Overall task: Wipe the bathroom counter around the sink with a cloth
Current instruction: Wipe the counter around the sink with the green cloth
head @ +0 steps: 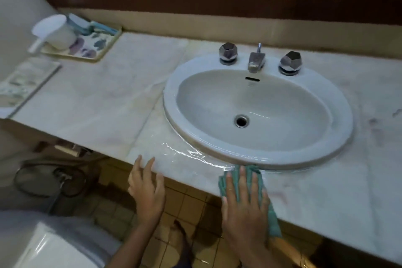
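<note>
Pressing flat with spread fingers, the right hand (244, 204) pins the crumpled teal cloth (252, 177) to the pale marble worktop (113, 102), lower centre, touching the white oval sink (339, 137) rim. The left hand (148, 189), released, rests at the worktop edge.

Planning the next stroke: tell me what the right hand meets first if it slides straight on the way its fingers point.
Probably the sink rim: the right hand, flat on the cloth, points at its front edge.

Head camera looks steeply down, close over sink (258, 113).
</note>
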`<state>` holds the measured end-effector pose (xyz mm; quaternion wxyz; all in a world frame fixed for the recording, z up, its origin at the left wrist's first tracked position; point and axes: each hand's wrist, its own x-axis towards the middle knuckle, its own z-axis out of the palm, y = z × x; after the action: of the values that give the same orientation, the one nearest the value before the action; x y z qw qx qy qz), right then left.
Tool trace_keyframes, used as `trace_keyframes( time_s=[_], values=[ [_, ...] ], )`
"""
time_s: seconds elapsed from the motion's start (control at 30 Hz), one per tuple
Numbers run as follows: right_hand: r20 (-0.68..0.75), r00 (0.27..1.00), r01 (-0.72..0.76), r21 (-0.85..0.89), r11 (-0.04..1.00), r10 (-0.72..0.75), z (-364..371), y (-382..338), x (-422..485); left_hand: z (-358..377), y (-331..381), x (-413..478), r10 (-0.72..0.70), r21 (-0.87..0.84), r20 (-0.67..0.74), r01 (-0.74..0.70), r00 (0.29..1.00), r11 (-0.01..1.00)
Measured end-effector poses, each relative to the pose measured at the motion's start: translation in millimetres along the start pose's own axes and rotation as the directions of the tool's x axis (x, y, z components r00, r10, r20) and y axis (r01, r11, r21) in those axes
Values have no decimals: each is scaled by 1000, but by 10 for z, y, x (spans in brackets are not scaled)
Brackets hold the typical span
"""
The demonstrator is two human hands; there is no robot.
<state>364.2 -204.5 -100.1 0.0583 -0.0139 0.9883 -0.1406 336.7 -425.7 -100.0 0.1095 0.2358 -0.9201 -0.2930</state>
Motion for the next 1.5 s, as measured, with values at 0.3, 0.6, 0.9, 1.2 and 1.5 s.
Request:
trace_keyframes(
  time_s=[0.3,0.6,0.9,1.2,1.5],
  values=[
    [52,956,293,-68,954,-290,322,-1285,794,-625,-768,1669,-136,-166,-166,109,977,980],
    [75,946,317,-17,948,-315,520,-2716,1806,-1009,-1490,2304,-130,-142,-199,103,971,984],
    [62,933,360,-88,929,-356,454,-2381,2002,-923,-1534,2889,-408,-90,-282,399,868,912],
    [76,986,153,-40,987,-150,576,-3325,2987,-843,-1572,2907,-368,-60,-354,372,860,926],
    [155,791,610,-118,783,-592,464,-2747,2251,-845,-1587,2884,-322,-88,-361,311,875,946]
  ],
)
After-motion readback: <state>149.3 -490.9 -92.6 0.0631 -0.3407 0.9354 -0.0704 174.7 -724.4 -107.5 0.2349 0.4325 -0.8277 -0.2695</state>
